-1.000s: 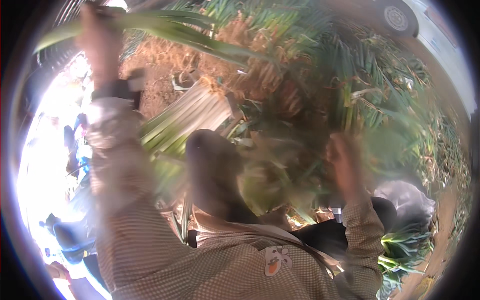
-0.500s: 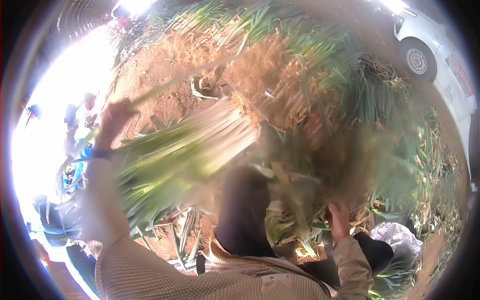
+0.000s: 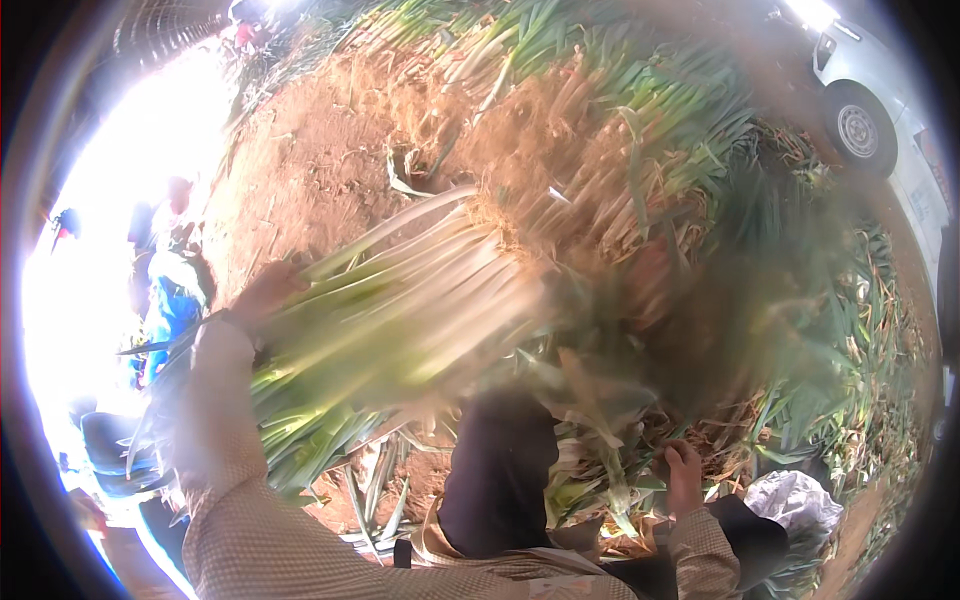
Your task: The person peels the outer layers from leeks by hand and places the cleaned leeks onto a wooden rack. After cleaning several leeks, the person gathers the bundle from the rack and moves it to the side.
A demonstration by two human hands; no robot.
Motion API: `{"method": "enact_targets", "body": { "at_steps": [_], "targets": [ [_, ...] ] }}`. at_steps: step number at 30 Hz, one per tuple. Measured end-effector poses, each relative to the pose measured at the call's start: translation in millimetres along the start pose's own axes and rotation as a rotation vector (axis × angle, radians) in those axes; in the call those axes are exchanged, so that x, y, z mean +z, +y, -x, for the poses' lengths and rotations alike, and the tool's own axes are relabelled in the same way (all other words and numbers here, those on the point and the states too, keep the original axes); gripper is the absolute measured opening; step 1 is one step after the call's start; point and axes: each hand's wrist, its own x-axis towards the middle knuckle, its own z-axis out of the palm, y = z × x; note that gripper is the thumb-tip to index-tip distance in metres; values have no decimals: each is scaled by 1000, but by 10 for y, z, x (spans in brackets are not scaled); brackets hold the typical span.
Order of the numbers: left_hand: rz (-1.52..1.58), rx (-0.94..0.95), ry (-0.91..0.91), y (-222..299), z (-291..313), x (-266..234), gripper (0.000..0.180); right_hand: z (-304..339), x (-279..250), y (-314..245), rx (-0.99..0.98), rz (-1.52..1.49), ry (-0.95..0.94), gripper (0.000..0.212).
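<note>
A bundle of long green onions (image 3: 430,290) lies slantwise in front of me, its pale stems and rooty ends toward the middle, green leaves toward my left arm. At its far edge my left hand (image 3: 270,290), somewhat blurred, is closed around the leafy part of one green onion (image 3: 420,208), whose root end rests by the other roots. My right hand (image 3: 684,478) is low on the right, beside my knee, above loose leaves and dry peelings. Its fingers are curled; anything inside them is hidden. A blurred patch covers the area ahead of it.
More green onions (image 3: 600,130) lie in rows beyond the bundle. Bare soil (image 3: 300,170) spreads at the far left. A white crumpled sack (image 3: 795,502) lies right of my knee (image 3: 500,470). A white vehicle (image 3: 890,90) stands at the far right. People sit in glare at the left.
My left hand has come down and nearer with the green onion, which was raised in the air and now lies along the bundle's far edge. My right hand remains low, fingers curled.
</note>
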Motion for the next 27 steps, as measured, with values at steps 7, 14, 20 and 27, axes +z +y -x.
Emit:
{"method": "enact_targets", "body": {
  "at_steps": [7, 14, 20, 27],
  "targets": [
    [-404, 24, -144, -431, -547, 305, 45, 17, 195, -57, 55, 156, -38, 21],
    [-499, 384, 138, -398, -477, 688, 33, -32, 191, -30, -51, 351, -8, 25],
    [-741, 688, 142, -628, -283, 477, 32, -448, -70, 504, -308, 707, 131, 29],
    [-647, 551, 262, 798, 716, 310, 28, -755, -1176, 1520, -37, 849, 541, 49]
  ]
}}
